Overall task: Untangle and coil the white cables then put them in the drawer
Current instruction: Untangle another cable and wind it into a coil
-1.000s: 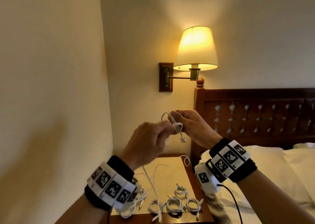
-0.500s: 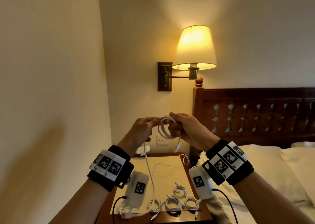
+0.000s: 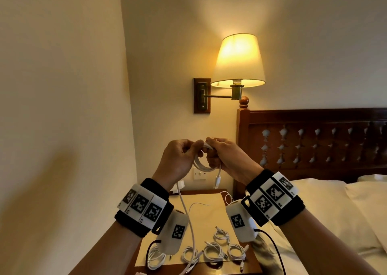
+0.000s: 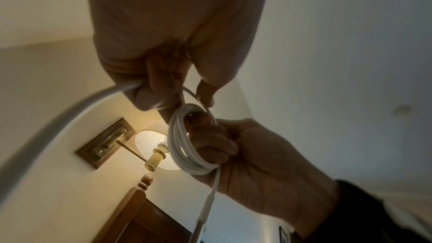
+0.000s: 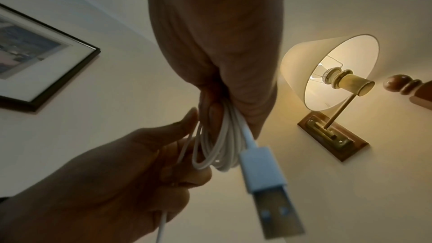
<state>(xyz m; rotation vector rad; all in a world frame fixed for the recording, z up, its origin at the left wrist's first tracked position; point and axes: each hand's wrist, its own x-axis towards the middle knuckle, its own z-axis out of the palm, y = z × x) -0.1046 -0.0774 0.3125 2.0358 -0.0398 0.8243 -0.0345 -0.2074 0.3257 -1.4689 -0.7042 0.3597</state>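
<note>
White cable [image 3: 204,165] hangs as a small coil at mid-frame, raised between both hands in front of the cream wall [image 3: 62,86]. At the left, the left hand [image 3: 178,159] pinches the loose strand, which trails down to the bedside table [image 3: 207,216] at the bottom centre. Just right of it, the right hand [image 3: 228,159] has its fingers curled through the loops, and the USB plug [image 3: 217,182] dangles below. On the table's pale top lie several coiled cables [image 3: 213,251] in a row near the front edge. Above, right of centre, a lit wall lamp [image 3: 238,61] glows. Further right stand the dark wooden headboard [image 3: 314,140] and the bed [image 3: 335,212] with pale linen.
</note>
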